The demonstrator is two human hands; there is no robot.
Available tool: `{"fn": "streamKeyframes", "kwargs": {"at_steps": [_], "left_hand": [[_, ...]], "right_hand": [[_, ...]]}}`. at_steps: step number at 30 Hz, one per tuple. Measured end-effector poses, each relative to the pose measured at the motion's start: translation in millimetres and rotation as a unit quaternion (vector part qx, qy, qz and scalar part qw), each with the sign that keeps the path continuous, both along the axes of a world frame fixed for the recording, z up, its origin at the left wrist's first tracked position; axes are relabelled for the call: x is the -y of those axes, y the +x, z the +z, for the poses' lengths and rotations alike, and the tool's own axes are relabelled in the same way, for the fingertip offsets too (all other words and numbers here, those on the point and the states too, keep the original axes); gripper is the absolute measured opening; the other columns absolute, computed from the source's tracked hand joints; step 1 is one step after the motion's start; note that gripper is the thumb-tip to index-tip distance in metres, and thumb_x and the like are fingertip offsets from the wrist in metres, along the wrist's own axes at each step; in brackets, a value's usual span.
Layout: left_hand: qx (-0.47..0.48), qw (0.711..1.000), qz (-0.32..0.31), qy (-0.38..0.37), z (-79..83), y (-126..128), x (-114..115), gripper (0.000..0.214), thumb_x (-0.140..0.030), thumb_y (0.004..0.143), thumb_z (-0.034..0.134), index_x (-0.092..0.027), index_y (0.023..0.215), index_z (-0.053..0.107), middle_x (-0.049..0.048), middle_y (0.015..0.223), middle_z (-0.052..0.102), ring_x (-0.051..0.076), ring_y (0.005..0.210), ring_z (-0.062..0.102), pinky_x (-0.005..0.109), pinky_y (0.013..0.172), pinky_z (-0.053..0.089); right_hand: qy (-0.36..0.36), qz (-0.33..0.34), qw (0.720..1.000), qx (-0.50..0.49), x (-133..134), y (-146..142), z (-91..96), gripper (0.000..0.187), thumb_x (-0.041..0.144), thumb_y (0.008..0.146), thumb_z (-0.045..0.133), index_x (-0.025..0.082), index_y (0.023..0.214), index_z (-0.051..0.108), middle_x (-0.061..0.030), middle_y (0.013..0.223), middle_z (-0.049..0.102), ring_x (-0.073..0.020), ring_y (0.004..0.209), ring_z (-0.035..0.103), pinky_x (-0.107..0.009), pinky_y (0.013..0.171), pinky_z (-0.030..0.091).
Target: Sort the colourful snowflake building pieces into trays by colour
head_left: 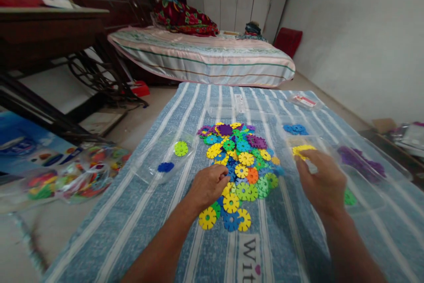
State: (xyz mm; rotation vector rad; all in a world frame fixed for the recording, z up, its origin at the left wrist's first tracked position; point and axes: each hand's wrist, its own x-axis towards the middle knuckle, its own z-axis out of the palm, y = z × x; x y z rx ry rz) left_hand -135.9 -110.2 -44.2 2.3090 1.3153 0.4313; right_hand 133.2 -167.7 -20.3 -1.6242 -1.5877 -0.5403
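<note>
A heap of notched plastic discs (246,158) in yellow, blue, green, purple and orange lies mid-table. My left hand (209,186) rests at the heap's left side with its fingers curled in; whatever they hold is hidden. Over a clear plastic box on the right, my right hand (322,181) has thumb and forefinger closed at a yellow disc (303,151). Other compartments of clear boxes hold blue discs (295,130), purple discs (361,164) and a green disc (349,197). On the left, a clear tray (149,159) carries one lime disc (181,148) and a dark blue disc (165,167).
A striped blue cloth (139,230) covers the table. Toward its far edge are a clear box (225,108) and a small packet (304,100). Bags of colourful pieces (79,177) lie on the floor at left. Beyond stand a bed (205,60) and a sewing-machine table (49,22).
</note>
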Motion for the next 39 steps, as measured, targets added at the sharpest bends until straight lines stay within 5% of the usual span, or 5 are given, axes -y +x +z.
{"fn": "streamKeyframes", "kwargs": {"at_steps": [9,17,27,32,39], "left_hand": [[0.008,1.000,-0.003,0.001,-2.0,0.3,0.3,0.011,-0.024,0.080,0.051,-0.018,0.078,0.060,-0.0002,0.072,0.060,0.013,0.067,0.054,0.023,0.062,0.037],[0.011,1.000,-0.003,0.000,-0.3,0.2,1.4,0.012,-0.024,0.081,0.050,-0.018,0.077,0.059,-0.0003,0.071,0.060,0.013,0.067,0.054,0.023,0.061,0.037],[0.009,1.000,-0.002,-0.002,1.5,1.0,1.6,0.013,-0.025,0.080,0.049,-0.019,0.078,0.060,-0.0005,0.070,0.060,0.013,0.067,0.054,0.023,0.061,0.037],[0.001,1.000,-0.003,-0.003,4.2,1.0,2.1,0.012,-0.024,0.079,0.050,-0.019,0.078,0.060,-0.0004,0.069,0.060,0.013,0.067,0.054,0.023,0.061,0.037],[-0.001,1.000,0.004,-0.009,4.5,1.4,1.9,0.011,-0.023,0.079,0.050,-0.018,0.078,0.060,0.0000,0.071,0.061,0.013,0.067,0.055,0.023,0.061,0.037]], "right_hand": [[-0.143,0.257,0.955,-0.018,25.3,-91.8,-37.3,0.017,0.021,0.080,0.057,0.018,0.096,0.060,-0.0103,0.110,0.058,-0.0262,0.118,0.045,-0.048,0.095,0.046],[-0.206,0.241,0.948,0.033,29.4,-116.6,-40.6,0.027,0.020,0.076,0.061,0.014,0.103,0.062,-0.0157,0.126,0.051,-0.0325,0.128,0.033,-0.052,0.100,0.038],[-0.151,0.280,0.945,-0.076,30.6,-108.9,-35.6,0.008,0.015,0.080,0.054,0.020,0.079,0.060,-0.0072,0.105,0.062,-0.0223,0.114,0.051,-0.043,0.097,0.045],[-0.100,0.233,0.966,-0.056,15.2,-62.6,-19.7,0.005,0.018,0.080,0.055,0.022,0.078,0.058,-0.0048,0.096,0.064,-0.0221,0.104,0.058,-0.042,0.092,0.048],[0.030,-0.007,0.999,0.023,-0.5,-1.9,-2.1,0.011,0.022,0.080,0.057,0.018,0.090,0.060,-0.0089,0.092,0.064,-0.0261,0.099,0.059,-0.050,0.090,0.046]]}}
